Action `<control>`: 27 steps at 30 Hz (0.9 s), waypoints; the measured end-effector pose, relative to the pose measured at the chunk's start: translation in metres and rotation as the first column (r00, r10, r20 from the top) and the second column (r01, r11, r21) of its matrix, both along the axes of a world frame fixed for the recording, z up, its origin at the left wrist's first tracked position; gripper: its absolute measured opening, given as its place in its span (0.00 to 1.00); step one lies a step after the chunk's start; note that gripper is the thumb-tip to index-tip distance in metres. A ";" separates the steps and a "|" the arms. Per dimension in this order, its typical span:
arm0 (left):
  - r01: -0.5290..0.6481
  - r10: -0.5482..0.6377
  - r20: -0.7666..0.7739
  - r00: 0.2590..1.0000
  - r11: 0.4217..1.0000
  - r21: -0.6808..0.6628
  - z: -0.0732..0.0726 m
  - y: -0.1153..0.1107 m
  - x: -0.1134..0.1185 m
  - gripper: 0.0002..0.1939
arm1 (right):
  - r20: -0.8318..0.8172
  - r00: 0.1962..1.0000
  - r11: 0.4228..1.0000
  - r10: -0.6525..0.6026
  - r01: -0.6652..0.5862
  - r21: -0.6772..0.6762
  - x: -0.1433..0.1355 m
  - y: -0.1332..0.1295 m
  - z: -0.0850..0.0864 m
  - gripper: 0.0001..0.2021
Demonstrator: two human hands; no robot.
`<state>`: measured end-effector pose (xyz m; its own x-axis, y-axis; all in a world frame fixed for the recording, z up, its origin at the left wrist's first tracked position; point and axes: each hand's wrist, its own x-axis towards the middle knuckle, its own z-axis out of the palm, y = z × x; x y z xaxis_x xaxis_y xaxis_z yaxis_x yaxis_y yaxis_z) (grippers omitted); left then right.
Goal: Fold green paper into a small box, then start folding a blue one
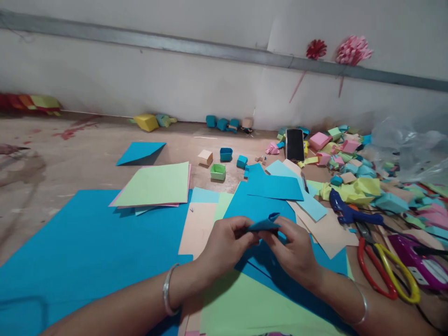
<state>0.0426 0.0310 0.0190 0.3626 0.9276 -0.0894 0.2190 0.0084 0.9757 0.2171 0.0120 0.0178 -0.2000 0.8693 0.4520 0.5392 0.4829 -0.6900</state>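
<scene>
Both hands meet over the sheets on the table, pinching one small folded piece of blue paper [263,225]. My left hand [224,242] grips its left end between thumb and fingers. At its right end, my right hand [296,254] is closed on the paper where a small curled flap stands up. Blue sheets [276,205] and a light green sheet [266,303] lie beneath the hands. Past them sit a small green paper box [218,172], a dark blue open box [226,154] and a peach paper cube [205,157].
On the right lie scissors [385,270] with red and yellow handles, a blue glue gun [350,212], a purple device [420,261] and a heap of paper pieces [350,158]. A phone [294,144] rests near the wall. Stacked sheets [154,186] lie on the left.
</scene>
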 end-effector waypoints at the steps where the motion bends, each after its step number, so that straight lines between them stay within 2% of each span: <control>1: 0.014 -0.012 -0.035 0.999 0.999 0.045 0.001 0.000 0.000 0.04 | 0.018 1.000 1.000 -0.001 0.001 0.011 0.001 0.000 0.000 0.08; 3: 0.038 -0.018 -0.108 0.994 0.983 0.182 0.004 0.001 -0.002 0.04 | 0.079 0.997 0.999 -0.007 0.003 0.051 0.004 0.001 -0.001 0.08; 6: 0.053 -0.009 -0.114 0.994 0.918 0.394 0.015 0.004 -0.006 0.18 | 0.169 0.986 0.996 0.002 -0.016 0.085 0.008 0.003 -0.001 0.06; 8: 0.070 -0.032 -0.088 0.996 0.879 0.472 0.022 0.006 -0.009 0.23 | 0.201 0.978 0.996 0.051 -0.066 0.066 0.009 0.003 -0.002 0.06; 9: 0.077 -0.045 -0.077 0.996 0.868 0.491 0.025 0.006 -0.010 0.22 | 0.209 0.975 0.995 0.079 -0.091 0.051 0.009 0.003 -0.002 0.06; 14: 0.106 -0.099 -0.041 0.994 0.879 0.465 0.032 0.008 -0.014 0.10 | 0.225 0.963 0.985 0.145 -0.162 0.058 0.008 0.000 -0.004 0.09; 23: 0.086 -0.072 -0.054 0.996 0.935 0.343 0.035 0.015 -0.017 0.07 | 0.310 0.928 0.963 0.208 -0.250 0.103 0.011 0.007 -0.003 0.11; 25: 0.105 -0.084 -0.073 0.994 0.921 0.374 0.036 0.016 -0.019 0.07 | 0.304 0.931 0.961 0.203 -0.249 0.120 0.012 0.008 -0.003 0.10; 27: 0.115 -0.079 -0.095 0.992 0.869 0.481 0.038 0.015 -0.021 0.09 | 0.302 0.936 0.963 0.180 -0.230 0.139 0.013 0.008 -0.004 0.09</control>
